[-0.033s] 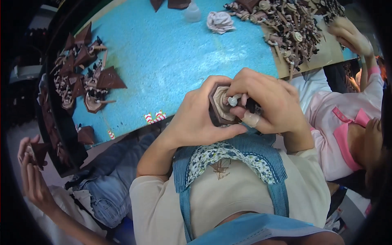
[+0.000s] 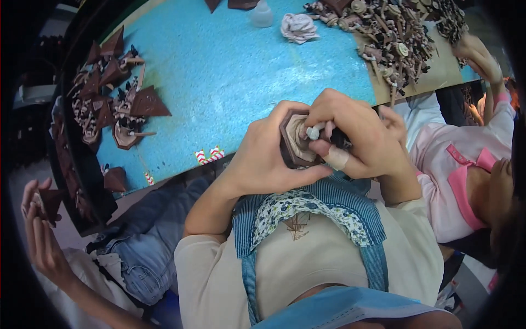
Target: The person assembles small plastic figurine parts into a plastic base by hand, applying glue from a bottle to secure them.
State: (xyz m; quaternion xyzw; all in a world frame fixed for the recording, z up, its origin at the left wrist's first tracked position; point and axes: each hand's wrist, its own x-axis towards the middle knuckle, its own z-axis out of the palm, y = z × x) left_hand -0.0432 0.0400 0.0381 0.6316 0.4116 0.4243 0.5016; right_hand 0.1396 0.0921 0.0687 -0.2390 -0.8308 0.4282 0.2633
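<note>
My left hand (image 2: 257, 151) is wrapped round a dark brown, many-sided base (image 2: 295, 149) with a beige, stepped face. Close against that face, my right hand (image 2: 356, 134) pinches a small figurine (image 2: 314, 132) with a pale, rounded top. Dark and skin-toned parts of the figurine show between my fingers, while the rest is hidden. A strip of tape (image 2: 336, 159) is round one of my right fingers. Both hands meet in front of my chest, just off the table's near edge.
The blue tabletop (image 2: 219, 82) carries a heap of figurines (image 2: 394, 49) at far right and brown-based pieces (image 2: 112, 93) at left. A crumpled cloth (image 2: 299, 28) and translucent bottle (image 2: 262, 15) stand far back. Co-workers' hands show at left (image 2: 46, 241) and right (image 2: 479, 57).
My hands stay nearly in place, with the outer fingers of my right hand spread a little more. The right co-worker's hand has shifted right and slightly down beside the heap.
</note>
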